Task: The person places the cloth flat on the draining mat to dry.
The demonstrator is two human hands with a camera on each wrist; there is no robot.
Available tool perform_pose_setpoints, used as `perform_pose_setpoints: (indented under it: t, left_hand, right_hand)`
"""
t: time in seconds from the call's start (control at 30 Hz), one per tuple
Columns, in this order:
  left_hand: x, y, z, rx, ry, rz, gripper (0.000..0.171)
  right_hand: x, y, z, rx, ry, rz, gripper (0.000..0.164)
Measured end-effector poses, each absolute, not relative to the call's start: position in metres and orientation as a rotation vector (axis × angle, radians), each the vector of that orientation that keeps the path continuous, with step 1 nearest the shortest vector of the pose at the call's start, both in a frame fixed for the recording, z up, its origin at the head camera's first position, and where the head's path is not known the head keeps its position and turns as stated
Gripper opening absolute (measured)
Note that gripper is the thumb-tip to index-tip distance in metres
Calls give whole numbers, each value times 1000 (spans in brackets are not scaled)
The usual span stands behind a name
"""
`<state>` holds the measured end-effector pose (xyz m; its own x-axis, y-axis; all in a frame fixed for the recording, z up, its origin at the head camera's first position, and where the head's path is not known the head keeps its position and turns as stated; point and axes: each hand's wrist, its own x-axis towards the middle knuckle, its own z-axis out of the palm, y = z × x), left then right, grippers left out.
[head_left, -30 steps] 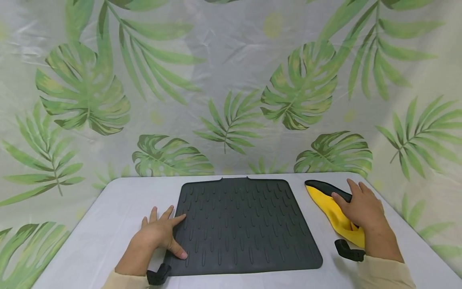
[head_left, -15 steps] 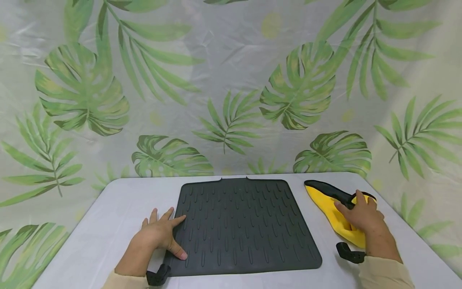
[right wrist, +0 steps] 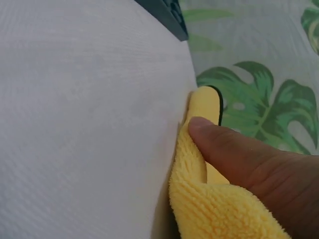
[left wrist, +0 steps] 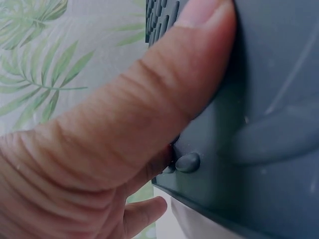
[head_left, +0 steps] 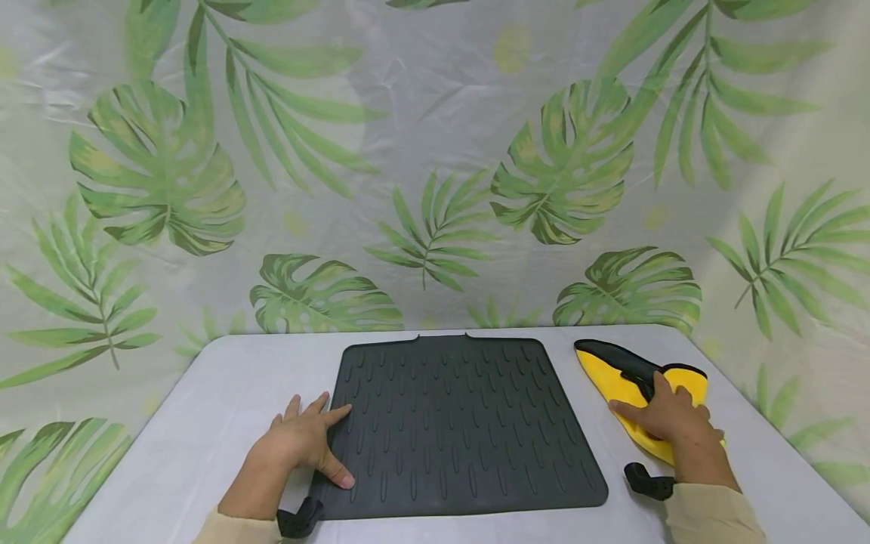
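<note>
A dark grey rubber mat (head_left: 451, 423) with raised ridges lies on the table. My left hand (head_left: 292, 446) rests across its left edge, fingers spread; in the left wrist view the thumb (left wrist: 164, 79) lies straight against the ridged surface. To the mat's right is a crumpled yellow cloth (head_left: 686, 381) with black edging and a black part along its back. My right hand (head_left: 676, 419) is on this cloth, gathering it between thumb and fingers. The right wrist view shows that thumb (right wrist: 234, 147) against the fuzzy yellow pile; the other fingers are hidden there.
A white table (head_left: 224, 385) with rounded far corners carries both things. Behind it hangs a leaf-patterned curtain (head_left: 435, 151). Black camera mounts sit at both wrists, the left one (head_left: 299, 517) by the mat's near-left corner.
My right hand has shifted toward me and to the left over the cloth, baring more of its black edging and yellow right side. The left hand and mat stay still.
</note>
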<state>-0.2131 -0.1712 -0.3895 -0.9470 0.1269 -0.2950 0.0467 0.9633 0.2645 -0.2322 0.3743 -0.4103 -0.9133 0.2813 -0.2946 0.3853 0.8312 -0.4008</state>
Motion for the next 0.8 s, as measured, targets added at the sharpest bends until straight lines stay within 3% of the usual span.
perform_pose_setpoints:
  t: [0.2,0.63,0.8]
  left_hand:
    - [-215,-171,-389,133,2785,349,127]
    - [-217,-173,-393,149,2780,345,126]
    - [-217,-174,-392,152,2783,353,126]
  right_hand:
    - [-234,368,-410,487,2860,-547,126]
    - [-241,356,-405,382,3004,-490,69]
    - [-241,359,-403,412,3073,-549,63]
